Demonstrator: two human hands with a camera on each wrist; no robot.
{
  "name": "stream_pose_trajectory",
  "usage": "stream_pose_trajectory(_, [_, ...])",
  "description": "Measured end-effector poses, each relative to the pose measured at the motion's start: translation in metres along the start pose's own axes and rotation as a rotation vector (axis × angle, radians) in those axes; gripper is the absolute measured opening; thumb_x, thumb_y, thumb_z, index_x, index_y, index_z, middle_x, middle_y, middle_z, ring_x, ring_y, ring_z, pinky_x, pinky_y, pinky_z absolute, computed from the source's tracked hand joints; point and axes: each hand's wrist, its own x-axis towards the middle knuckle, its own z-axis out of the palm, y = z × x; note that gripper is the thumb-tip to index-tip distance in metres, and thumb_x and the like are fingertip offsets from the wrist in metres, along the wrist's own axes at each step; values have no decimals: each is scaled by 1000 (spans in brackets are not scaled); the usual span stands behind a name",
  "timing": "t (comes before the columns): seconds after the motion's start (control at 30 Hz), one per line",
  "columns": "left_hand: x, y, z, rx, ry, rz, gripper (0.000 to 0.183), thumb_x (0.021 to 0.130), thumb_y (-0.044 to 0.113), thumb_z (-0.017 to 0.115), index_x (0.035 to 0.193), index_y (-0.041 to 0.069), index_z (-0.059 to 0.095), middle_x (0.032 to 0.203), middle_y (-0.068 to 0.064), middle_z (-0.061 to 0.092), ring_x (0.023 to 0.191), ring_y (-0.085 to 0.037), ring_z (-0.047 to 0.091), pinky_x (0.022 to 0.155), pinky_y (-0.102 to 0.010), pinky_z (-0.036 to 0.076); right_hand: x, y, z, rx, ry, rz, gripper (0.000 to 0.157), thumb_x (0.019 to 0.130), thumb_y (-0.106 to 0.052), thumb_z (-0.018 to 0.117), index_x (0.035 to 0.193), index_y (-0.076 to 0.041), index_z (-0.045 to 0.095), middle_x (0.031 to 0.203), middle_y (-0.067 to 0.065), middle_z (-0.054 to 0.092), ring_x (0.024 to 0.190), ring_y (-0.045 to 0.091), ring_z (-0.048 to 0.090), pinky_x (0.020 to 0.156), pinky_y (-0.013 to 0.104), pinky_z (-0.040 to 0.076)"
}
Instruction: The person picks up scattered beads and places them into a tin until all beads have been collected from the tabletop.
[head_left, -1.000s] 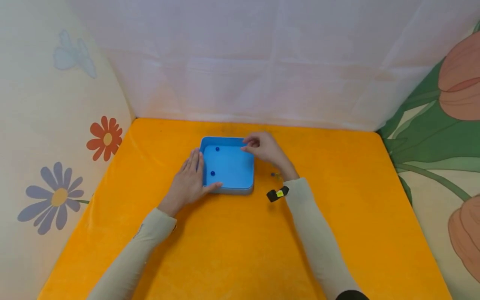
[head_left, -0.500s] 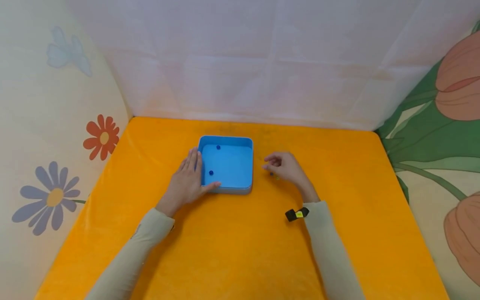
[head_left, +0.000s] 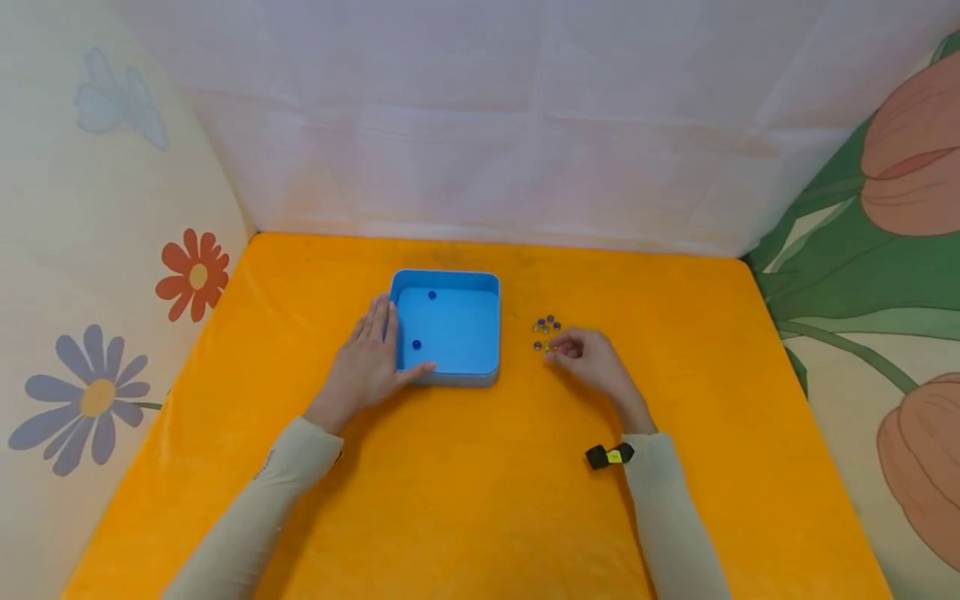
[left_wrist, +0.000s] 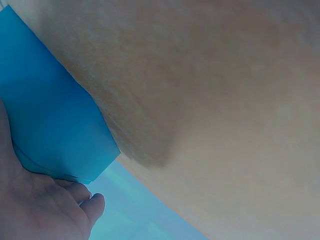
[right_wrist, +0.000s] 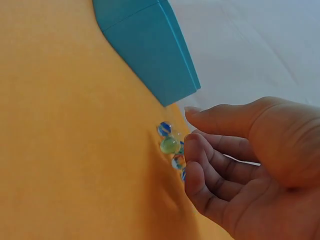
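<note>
A square blue box (head_left: 457, 333) with low walls stands on the orange cloth, two dark blue marbles (head_left: 417, 345) inside it. Straight fingers of my left hand (head_left: 363, 367) lie along its left wall, the thumb at its front edge; the left wrist view shows them against the blue wall (left_wrist: 50, 100). Right of the box, several glass marbles (head_left: 551, 319) lie grouped on the cloth. My right hand (head_left: 596, 362) is over the nearer ones, thumb and bent fingers apart. In the right wrist view a blue-striped marble (right_wrist: 164, 129) and a green marble (right_wrist: 170, 145) show beyond the fingertips.
An orange cloth (head_left: 465, 500) covers the table. A pale sheet (head_left: 450, 150) hangs behind it, and flower-printed sheets (head_left: 82, 250) flank both sides. A black strap with a yellow label (head_left: 609, 456) shows at my right wrist.
My right hand has moved from over the box's right edge to the right and nearer, down to the marbles, uncovering more of them. The left hand has stayed at the box.
</note>
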Motion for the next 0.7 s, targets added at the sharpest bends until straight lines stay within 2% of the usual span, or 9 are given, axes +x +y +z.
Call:
stream_pose_trajectory(0.23, [1, -1, 2, 12, -6, 0, 123, 92, 80, 54, 166, -6, 6, 176, -26, 3, 164, -45, 11, 132, -57, 19, -8, 6, 1, -2, -4, 21, 29, 99, -23, 75, 120, -3, 75, 102, 13, 76, 86, 19, 66, 80, 32, 56])
stream_pose_trajectory(0.53, [1, -1, 1, 11, 1, 8, 122, 92, 80, 53, 166, -7, 8, 176, -26, 3, 164, -45, 12, 132, -58, 20, -5, 6, 5, -2, 13, 42, 26, 98, -22, 76, 117, -3, 75, 99, 13, 76, 83, 18, 65, 76, 26, 55])
stream_pose_trajectory(0.7, [1, -1, 1, 9, -6, 0, 122, 93, 79, 53, 165, -7, 7, 176, -27, 3, 164, -45, 11, 132, -57, 19, -3, 5, 7, -17, 20, 82, 27, 98, -22, 76, 118, -3, 74, 102, 13, 75, 85, 19, 66, 78, 29, 56])
